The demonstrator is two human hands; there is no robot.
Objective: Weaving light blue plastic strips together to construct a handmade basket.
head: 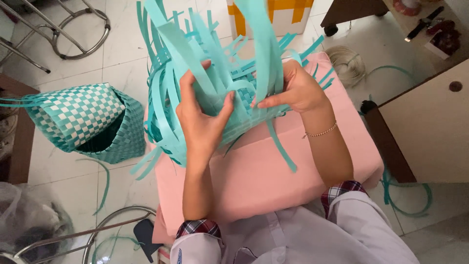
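Weave in hand: a half-made basket (pixel 215 83) of turquoise plastic strips sits on a pink covered surface (pixel 273 171) just in front of the person, its loose strip ends standing up and fanning outward (only the lower part looks interlaced)
Left hand: the left hand (pixel 202 117) is closed on the near wall of the weave, thumb pressed against the plaited band, likely to keep the crossings from slipping
Right hand: the right hand (pixel 298 90) cups the far side, fingers pinching one strip against the woven patch, so the piece is braced from both sides
Stray strips: a few ends trail down over the pink surface, one long one (pixel 283 146) lying flat below the right wrist
Finished piece: a checked turquoise-and-white basket (pixel 88 122) lies tipped on its side on the tiled floor (pixel 122 58), well apart to the left
Farther out: a coil of pale cord (pixel 347 63) rests on the floor near the right hand's side; chrome stool frames (pixel 73 29) stand at the upper left
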